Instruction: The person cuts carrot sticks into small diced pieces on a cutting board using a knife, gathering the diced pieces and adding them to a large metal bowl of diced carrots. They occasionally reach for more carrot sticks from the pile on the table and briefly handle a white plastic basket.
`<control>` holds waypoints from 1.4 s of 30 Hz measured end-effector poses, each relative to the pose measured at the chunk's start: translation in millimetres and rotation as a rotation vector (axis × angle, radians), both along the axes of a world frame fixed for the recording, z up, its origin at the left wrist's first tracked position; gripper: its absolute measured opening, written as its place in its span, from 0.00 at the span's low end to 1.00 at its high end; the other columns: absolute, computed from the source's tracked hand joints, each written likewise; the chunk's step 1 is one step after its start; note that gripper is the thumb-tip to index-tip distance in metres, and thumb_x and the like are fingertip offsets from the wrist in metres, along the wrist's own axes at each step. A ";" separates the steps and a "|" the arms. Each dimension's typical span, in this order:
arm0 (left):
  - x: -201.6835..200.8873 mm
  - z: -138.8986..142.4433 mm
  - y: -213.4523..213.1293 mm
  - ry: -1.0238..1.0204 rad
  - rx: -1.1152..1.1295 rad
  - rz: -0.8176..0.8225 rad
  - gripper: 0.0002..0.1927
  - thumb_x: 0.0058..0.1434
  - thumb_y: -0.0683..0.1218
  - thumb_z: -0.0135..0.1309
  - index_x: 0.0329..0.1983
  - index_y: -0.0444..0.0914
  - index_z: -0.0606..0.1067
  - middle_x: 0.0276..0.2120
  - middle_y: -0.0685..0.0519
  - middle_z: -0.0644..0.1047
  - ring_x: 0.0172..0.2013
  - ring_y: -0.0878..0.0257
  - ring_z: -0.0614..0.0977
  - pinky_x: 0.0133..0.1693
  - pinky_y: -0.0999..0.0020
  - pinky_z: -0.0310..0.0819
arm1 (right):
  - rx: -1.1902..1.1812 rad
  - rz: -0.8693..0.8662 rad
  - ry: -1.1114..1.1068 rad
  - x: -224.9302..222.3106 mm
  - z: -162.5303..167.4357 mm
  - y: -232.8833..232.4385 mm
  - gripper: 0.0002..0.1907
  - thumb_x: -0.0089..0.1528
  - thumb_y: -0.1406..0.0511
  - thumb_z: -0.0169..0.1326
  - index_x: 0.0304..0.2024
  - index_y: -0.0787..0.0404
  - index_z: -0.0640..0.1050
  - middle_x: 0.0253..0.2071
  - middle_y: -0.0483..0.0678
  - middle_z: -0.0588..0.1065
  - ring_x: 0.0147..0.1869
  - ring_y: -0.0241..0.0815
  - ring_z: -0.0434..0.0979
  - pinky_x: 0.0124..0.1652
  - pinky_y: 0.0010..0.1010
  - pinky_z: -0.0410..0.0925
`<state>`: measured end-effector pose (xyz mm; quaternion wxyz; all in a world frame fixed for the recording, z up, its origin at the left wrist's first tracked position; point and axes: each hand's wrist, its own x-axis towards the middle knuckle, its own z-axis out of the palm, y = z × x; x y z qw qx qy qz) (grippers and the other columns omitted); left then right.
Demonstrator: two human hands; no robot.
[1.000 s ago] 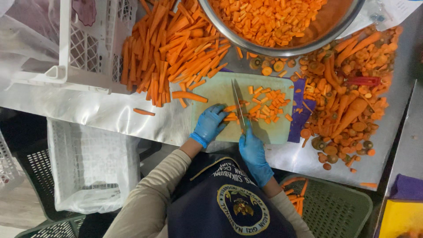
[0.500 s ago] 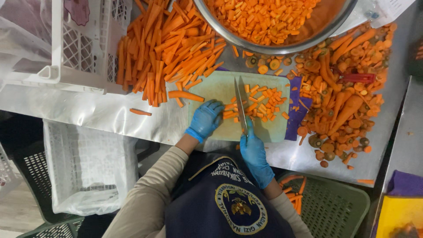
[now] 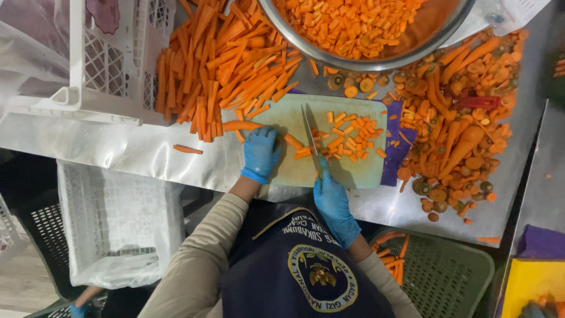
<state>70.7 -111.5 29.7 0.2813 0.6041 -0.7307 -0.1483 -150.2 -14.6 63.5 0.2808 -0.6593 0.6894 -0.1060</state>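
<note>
Fingers (image 3: 331, 187) of the right hand (image 3: 334, 203), blue-gloved, are wrapped tight around the knife (image 3: 310, 136) handle; blade runs away from the body, across the pale green cutting board (image 3: 360, 174). Left hand (image 3: 261, 154), also blue-gloved, lies palm-down at the board's left edge with fingers curled over a carrot stick (image 3: 293, 142) just left of the blade; how firmly they press it I cannot tell. Right of the blade: a scatter of diced carrot (image 3: 352, 135) on the board. Left of the board, a big heap of carrot sticks (image 3: 223, 65) on the foil-covered table (image 3: 106, 147), touching a white plastic crate (image 3: 88, 59). Above the board, a steel bowl (image 3: 388, 60) filled with diced carrot. Right of the board, a pile of carrot peel and end pieces (image 3: 459, 129), partly over a purple cloth (image 3: 395, 154). Below the table edge: a white crate lined with plastic (image 3: 118, 224) at left, a green basket (image 3: 447, 277) with a few carrot pieces at right.
</note>
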 end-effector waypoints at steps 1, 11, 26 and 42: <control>0.3 3.7 3.9 0.073 -0.006 -0.097 0.17 0.55 0.49 0.61 0.46 0.39 0.77 0.46 0.46 0.78 0.46 0.46 0.79 0.47 0.52 0.75 | -0.004 -0.013 -0.013 -1.6 0.1 1.0 0.34 0.66 0.64 0.47 0.75 0.57 0.55 0.33 0.67 0.77 0.33 0.68 0.78 0.35 0.56 0.71; -43.2 -11.9 25.8 0.109 0.127 -0.264 0.15 0.63 0.48 0.58 0.52 0.42 0.79 0.50 0.50 0.77 0.47 0.50 0.81 0.43 0.55 0.79 | -0.102 -0.004 -0.012 3.1 26.0 -3.4 0.35 0.67 0.65 0.46 0.76 0.57 0.54 0.36 0.66 0.78 0.33 0.65 0.79 0.34 0.52 0.71; -54.2 -12.4 20.2 0.062 0.051 -0.300 0.11 0.61 0.48 0.58 0.43 0.39 0.75 0.43 0.47 0.78 0.39 0.48 0.82 0.35 0.55 0.78 | -0.069 0.045 0.088 2.0 14.6 13.5 0.33 0.66 0.64 0.49 0.73 0.58 0.58 0.26 0.60 0.75 0.25 0.58 0.75 0.28 0.50 0.68; -35.1 12.8 16.0 0.198 -0.008 -0.364 0.18 0.50 0.48 0.61 0.43 0.38 0.76 0.45 0.46 0.79 0.43 0.47 0.80 0.41 0.56 0.78 | 0.006 -0.062 0.009 12.1 -36.2 -15.3 0.33 0.64 0.66 0.48 0.71 0.61 0.58 0.27 0.64 0.76 0.29 0.67 0.76 0.31 0.59 0.68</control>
